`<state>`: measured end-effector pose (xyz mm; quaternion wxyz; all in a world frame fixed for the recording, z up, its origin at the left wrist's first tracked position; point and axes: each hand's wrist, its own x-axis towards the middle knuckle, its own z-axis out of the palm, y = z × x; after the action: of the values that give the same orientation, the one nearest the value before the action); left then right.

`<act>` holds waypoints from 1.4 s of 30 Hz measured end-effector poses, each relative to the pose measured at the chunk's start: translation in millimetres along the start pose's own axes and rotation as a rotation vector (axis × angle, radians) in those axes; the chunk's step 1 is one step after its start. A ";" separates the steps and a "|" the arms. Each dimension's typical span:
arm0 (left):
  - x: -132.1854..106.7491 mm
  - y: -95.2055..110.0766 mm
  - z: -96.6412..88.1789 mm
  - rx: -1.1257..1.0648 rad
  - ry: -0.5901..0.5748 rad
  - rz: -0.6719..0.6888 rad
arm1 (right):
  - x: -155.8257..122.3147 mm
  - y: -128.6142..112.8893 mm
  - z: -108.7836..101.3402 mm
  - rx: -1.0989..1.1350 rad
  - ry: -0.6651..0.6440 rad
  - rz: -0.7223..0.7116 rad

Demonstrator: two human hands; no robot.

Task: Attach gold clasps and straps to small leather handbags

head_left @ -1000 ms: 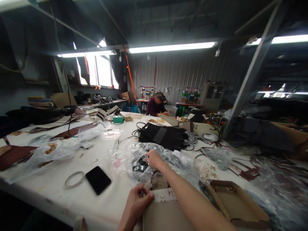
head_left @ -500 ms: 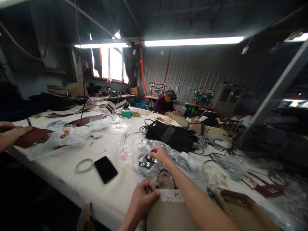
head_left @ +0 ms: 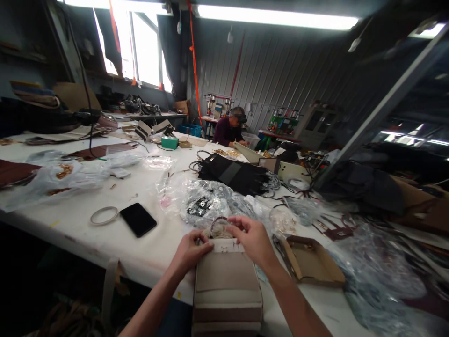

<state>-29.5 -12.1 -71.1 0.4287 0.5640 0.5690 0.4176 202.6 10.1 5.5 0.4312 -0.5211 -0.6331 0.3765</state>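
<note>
A beige bag lies on the near edge of the white table, its top end pointing away from me. My left hand grips the bag's top left corner with curled fingers. My right hand is curled over the top right edge, fingertips pinched near a ring-shaped handle at the bag's mouth. Whether the pinch holds a small part is not visible. Just beyond lies a clear plastic bag of small black pieces.
A black phone and a white ring lie left of the bag. An open cardboard box sits to the right. Black pieces, plastic bags and brown leather cover the table. A person sits at the far end.
My right hand has drawn back from the plastic bag of black pieces to the top edge of the beige bag. The view has tilted down and the bag now shows fully.
</note>
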 end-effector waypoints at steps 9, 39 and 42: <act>7.0 32.1 -11.1 0.275 -0.096 0.080 | -96.3 50.7 13.4 0.044 0.002 0.011; 14.9 82.3 -16.9 -0.269 -0.434 -0.047 | -104.7 56.3 15.5 0.082 0.142 -0.138; 15.1 72.2 -23.0 -0.269 -0.435 -0.142 | -104.7 58.0 17.1 0.076 0.145 -0.132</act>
<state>-31.0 4.3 4.4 0.6403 0.5372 0.4410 0.3269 214.9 -83.4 -70.2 0.5190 -0.4874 -0.6185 0.3325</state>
